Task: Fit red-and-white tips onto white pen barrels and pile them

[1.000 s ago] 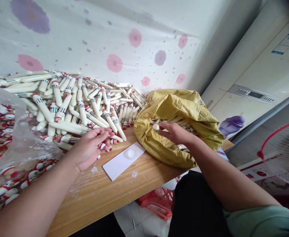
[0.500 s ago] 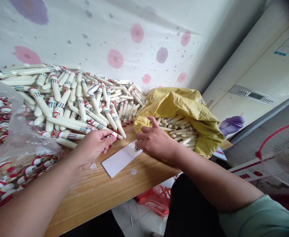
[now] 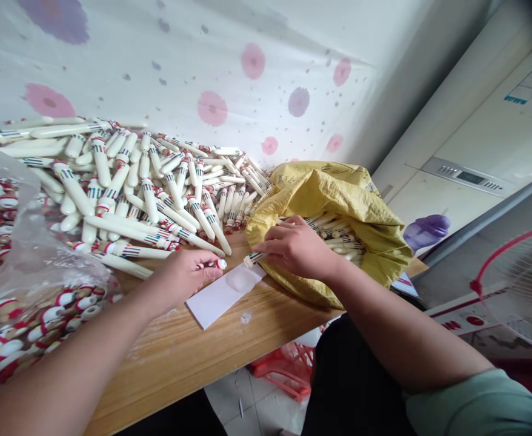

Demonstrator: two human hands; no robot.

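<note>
My left hand (image 3: 188, 275) is closed on a small red-and-white figurine topper (image 3: 220, 264), held above the left part of a white card (image 3: 211, 303). My right hand (image 3: 295, 245) grips a white multicolour pen (image 3: 253, 259) over the card's right end. The pen's striped end points left toward the topper, and the two are apart. On the card is a translucent wet-looking patch (image 3: 242, 280). Beside my right hand, a yellow woven sack (image 3: 384, 254) holds several pens without toppers.
Pens with red-and-white toppers form a large pile (image 3: 157, 200) along the back of the wooden table (image 3: 166, 363). Loose toppers (image 3: 9, 348) fill a clear plastic bag (image 3: 34, 242) at left. A red plastic basket (image 3: 288, 366) sits below the table; a fan (image 3: 520, 272) stands at right.
My right hand has raised the pen's striped end off the card, uncovering the translucent patch. My left hand has shifted slightly right and down, turning the topper toward the pen.
</note>
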